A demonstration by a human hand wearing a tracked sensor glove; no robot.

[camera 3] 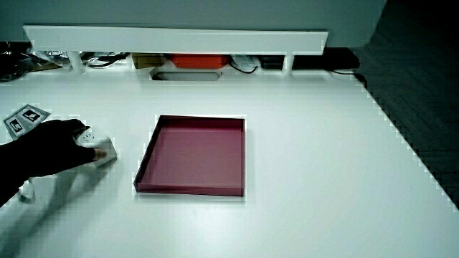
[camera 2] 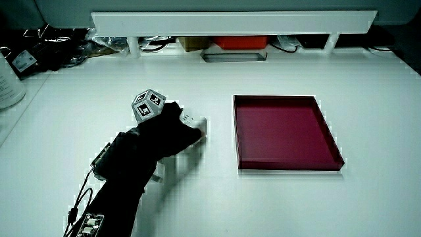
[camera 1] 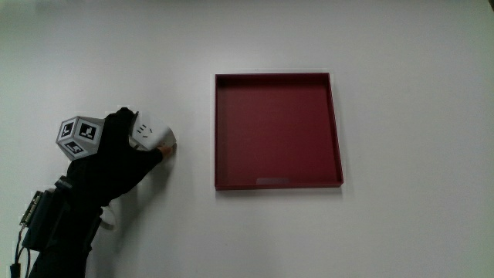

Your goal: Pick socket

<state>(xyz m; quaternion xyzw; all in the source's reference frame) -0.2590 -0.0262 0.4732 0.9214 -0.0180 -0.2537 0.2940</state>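
A white socket [camera 1: 151, 132] lies on the white table beside the dark red tray [camera 1: 276, 184]. The gloved hand [camera 1: 127, 154] rests over it with its fingers curled around the socket's body, and the patterned cube [camera 1: 79, 137] sits on the hand's back. In both side views the socket [camera 2: 195, 123] [camera 3: 99, 148] pokes out from under the fingers, between the hand [camera 2: 164, 131] [camera 3: 54, 147] and the tray [camera 2: 288, 164] [camera 3: 188, 189]. Part of the socket is hidden by the glove.
The red tray holds nothing. A low white partition [camera 2: 233, 23] [camera 3: 176, 39] stands at the table's edge farthest from the person, with an orange box [camera 2: 240, 42] and cables under it. A white container [camera 2: 10, 79] stands near the table's corner.
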